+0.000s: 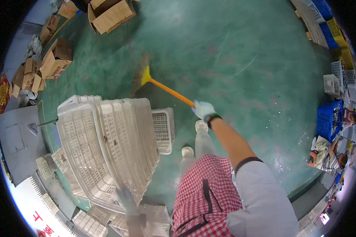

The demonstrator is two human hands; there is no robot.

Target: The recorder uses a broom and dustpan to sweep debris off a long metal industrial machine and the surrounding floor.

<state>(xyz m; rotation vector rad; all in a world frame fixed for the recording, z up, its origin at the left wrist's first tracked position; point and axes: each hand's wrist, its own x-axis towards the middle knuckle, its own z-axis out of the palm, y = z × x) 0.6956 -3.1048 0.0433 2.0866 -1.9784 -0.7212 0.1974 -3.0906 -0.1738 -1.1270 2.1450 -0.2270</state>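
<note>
My gloved right hand (204, 109) is closed around the orange handle of a broom (172, 93). Ahead and to the left, the broom's yellow head (146, 75) is down at the green floor, its brownish bristles blurred. At the lower left, my gloved left hand (126, 200) grips the rim of a tall stack of white plastic crates (126, 138); blur softens its fingers. Openwork sides and thick rims show on the stack. Just beyond it, another white crate (163, 130) is partly hidden.
Open cardboard boxes (111, 15) stand at the far left, with another carton (57, 58) nearer. More white crates (89, 224) sit by my left side. Along the right are a blue crate (329, 119), yellow crates (340, 43) and a seated person (331, 158).
</note>
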